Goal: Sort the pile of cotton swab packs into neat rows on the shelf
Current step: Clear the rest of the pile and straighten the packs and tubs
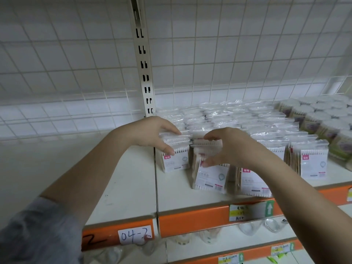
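Observation:
Clear cotton swab packs [228, 119] with white and pink labels stand in rows on the white shelf [133, 183]. My left hand [152, 133] grips the top of the leftmost front pack [176, 162], fingers over the back and thumb on the front. My right hand [226, 147] holds the top of the neighbouring pack [211, 177], which leans forward out of line. To its right another pack [251, 182] also stands forward of the rows, partly hidden by my right forearm.
Round tubs of swabs [323, 119] fill the shelf's right end. A slotted metal upright [142, 60] and wire grid back panel stand behind. The orange shelf edge [192, 220] carries price labels, and a lower shelf holds clear items.

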The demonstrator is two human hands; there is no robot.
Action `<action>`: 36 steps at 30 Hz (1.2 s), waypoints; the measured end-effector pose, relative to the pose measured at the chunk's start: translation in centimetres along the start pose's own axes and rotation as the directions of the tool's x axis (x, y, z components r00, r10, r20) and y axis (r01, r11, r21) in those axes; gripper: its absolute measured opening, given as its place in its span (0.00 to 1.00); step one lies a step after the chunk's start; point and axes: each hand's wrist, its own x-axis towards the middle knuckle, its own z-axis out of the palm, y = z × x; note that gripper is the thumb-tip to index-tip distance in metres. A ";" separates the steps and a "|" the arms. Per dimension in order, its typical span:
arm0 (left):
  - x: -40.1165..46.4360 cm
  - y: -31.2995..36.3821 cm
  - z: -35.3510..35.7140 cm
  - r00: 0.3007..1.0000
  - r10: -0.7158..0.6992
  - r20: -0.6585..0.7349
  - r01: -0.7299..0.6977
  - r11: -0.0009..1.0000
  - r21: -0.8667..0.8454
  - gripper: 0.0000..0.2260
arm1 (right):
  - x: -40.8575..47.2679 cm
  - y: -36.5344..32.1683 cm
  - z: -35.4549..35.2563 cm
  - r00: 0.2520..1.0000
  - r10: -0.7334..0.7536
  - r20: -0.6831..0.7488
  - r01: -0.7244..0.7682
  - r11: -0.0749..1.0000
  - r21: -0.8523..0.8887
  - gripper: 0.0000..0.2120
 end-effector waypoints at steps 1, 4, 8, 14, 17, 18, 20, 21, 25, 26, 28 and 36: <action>0.1 0.0 0.1 1.000 -0.006 -0.007 0.006 1.000 0.004 0.27 | -0.2 0.1 0.0 1.000 0.002 0.010 -0.001 1.000 -0.029 0.37; 0.4 0.1 0.0 1.000 -0.013 -0.003 0.013 0.999 0.033 0.26 | -0.6 0.4 0.1 0.999 0.009 0.035 -0.006 0.996 -0.085 0.42; 1.1 0.5 -1.1 0.999 0.005 -0.045 -0.010 0.995 -0.101 0.16 | -1.4 0.8 0.2 0.997 -0.011 0.077 0.025 0.982 -0.186 0.49; 7.6 1.9 -2.4 0.992 -0.100 -0.076 0.110 0.984 0.141 0.15 | -1.7 1.2 1.0 0.996 -0.077 0.052 0.090 0.940 -0.330 0.45; 10.3 2.5 -1.7 0.989 -0.147 0.010 0.141 0.965 0.220 0.17 | -1.6 1.4 1.2 0.995 -0.074 0.070 0.094 0.930 -0.355 0.43; 10.9 2.6 -1.4 0.986 -0.163 0.033 0.151 0.959 0.238 0.18 | -1.6 1.5 1.2 0.994 -0.080 0.073 0.101 0.932 -0.349 0.42; 11.2 2.6 -1.1 0.983 -0.176 0.058 0.157 0.957 0.246 0.19 | -1.5 1.7 1.2 0.993 -0.094 0.077 0.115 0.931 -0.346 0.40; 11.2 2.5 -1.0 0.983 -0.172 0.064 0.154 0.963 0.221 0.18 | -1.4 1.7 1.2 0.992 -0.097 0.081 0.120 0.928 -0.352 0.39; 11.0 2.1 -0.6 0.989 -0.142 0.035 0.139 0.987 0.085 0.16 | -0.7 2.0 1.5 0.991 -0.132 0.038 0.135 0.895 -0.425 0.36; 11.0 2.0 -0.5 0.990 -0.137 0.019 0.135 0.988 0.070 0.16 | -0.6 2.1 1.6 0.989 -0.145 0.020 0.139 0.890 -0.435 0.37; 11.1 2.0 -0.3 0.991 -0.133 -0.004 0.133 0.989 0.061 0.15 | -0.3 2.2 1.8 0.986 -0.167 -0.003 0.148 0.881 -0.450 0.42; 11.0 2.4 -0.3 0.996 -0.094 0.001 0.094 0.989 0.115 0.15 | 0.4 2.4 1.8 0.978 -0.210 -0.008 0.177 0.843 -0.507 0.33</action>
